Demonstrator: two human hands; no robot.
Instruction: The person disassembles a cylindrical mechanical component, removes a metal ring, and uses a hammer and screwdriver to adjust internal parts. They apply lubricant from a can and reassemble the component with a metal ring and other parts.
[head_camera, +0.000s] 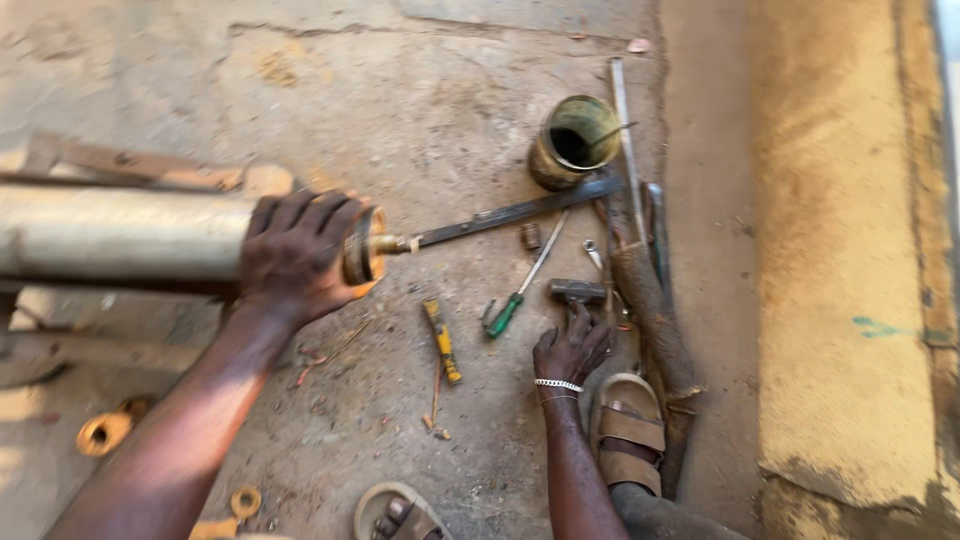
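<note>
Far left, on the concrete floor (400, 110): brass ring (104, 432), smaller washer (245, 500). A grey cylinder (120, 235) lies level, its brass cap (362, 246) and nozzle pointing right. Left hand (295, 255) wraps closed round the cylinder's cap end, fingers over the top. Judgement: keep that grip firm so the cylinder cannot roll. Middle: yellow-handled tool (441, 340), green screwdriver (520, 292), long flat bar (520, 212) running from the nozzle. Right hand (572, 345), bracelet at wrist, reaches down, fingers spread and loosely curled, holding nothing, tips just beside a hammer head (577, 291). Behind: open can (575, 140). Right: log (655, 320), sandalled foot (627, 432).
</note>
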